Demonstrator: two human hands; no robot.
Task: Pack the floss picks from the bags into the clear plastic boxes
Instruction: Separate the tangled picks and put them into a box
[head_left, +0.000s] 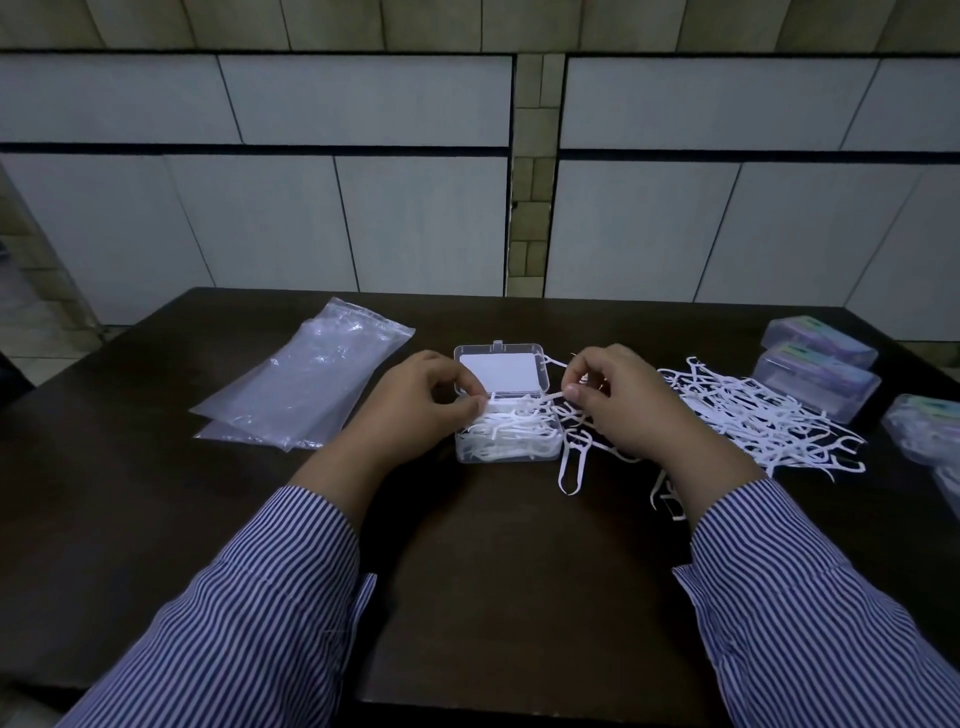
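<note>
- Two hands work over one open clear plastic box (508, 440) at the middle of the dark table (498, 545); its lid (500, 370) lies tipped back toward the wall.
- Left hand (415, 410): fingers curled, thumb and forefinger pinching picks at the box's left rim.
- Right hand (631, 402): fingers curled, pinching the other end of a floss pick (540, 397) held across the box's top.
- That pick's long axis runs left to right, spanning between both hands, just above the white picks already heaped inside.
- Judgement: box looks near full; the next move is to press this pick down flat along the box's long side.
- Loose pile of floss picks (763, 415) lies right of the box, nearer the right hand; a stray pick (571, 465) sits just beside the box's front corner.
- Emptied bags (306, 374) lie well left.
- Closed filled boxes (818, 364) are stacked at far right.
</note>
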